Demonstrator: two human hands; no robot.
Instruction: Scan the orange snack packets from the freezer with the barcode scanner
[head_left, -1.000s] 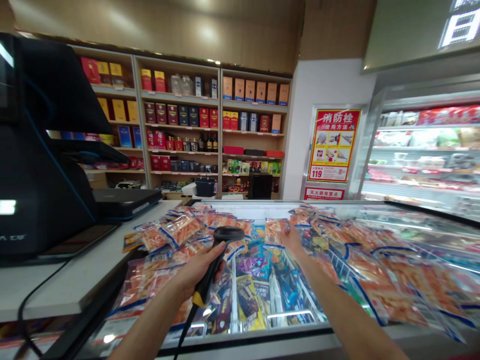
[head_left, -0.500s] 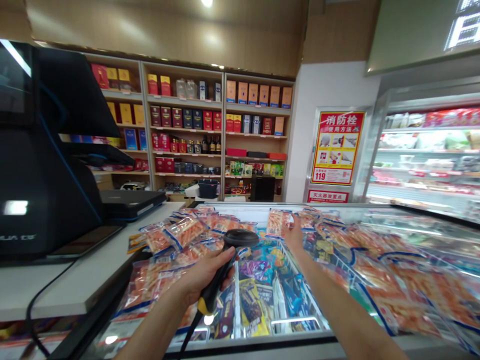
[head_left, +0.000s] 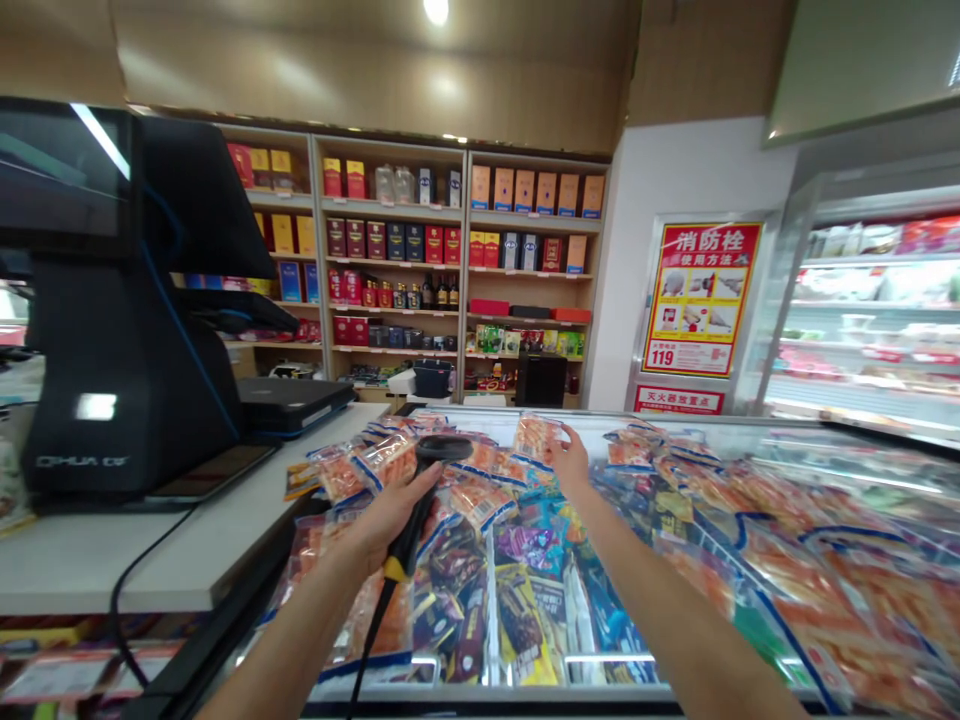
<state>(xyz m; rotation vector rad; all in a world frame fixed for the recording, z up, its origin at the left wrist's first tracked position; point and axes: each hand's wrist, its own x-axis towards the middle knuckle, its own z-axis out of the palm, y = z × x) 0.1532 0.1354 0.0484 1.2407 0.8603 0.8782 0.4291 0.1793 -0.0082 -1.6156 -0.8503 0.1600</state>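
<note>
My left hand [head_left: 391, 512] is wrapped round the handle of a black and yellow barcode scanner [head_left: 445, 449], its cable hanging down toward me. The scanner's head is over packets on the left of the glass-topped freezer [head_left: 540, 692]. At the far side, my right hand [head_left: 573, 464] pinches the right edge of a clear packet [head_left: 531, 438] of orange-and-white food pieces and holds it up. Between the hands, a similar packet with a blue edge [head_left: 480, 500] lies on the glass. Wrapped ice creams [head_left: 521, 610] show below in white wire baskets.
Many like packets [head_left: 787, 570] are spread on the right of the freezer. A black checkout terminal [head_left: 112, 400] stands on the white counter [head_left: 172, 560] at left. Behind are shelves of boxes [head_left: 390, 240], a red fire-hydrant notice [head_left: 701, 300] and a chilled display [head_left: 870, 320].
The scanner has moved left, away from the middle, and a packet on the glass now shows beside it. My right hand has shifted a little left with its packet. The view has turned slightly left.
</note>
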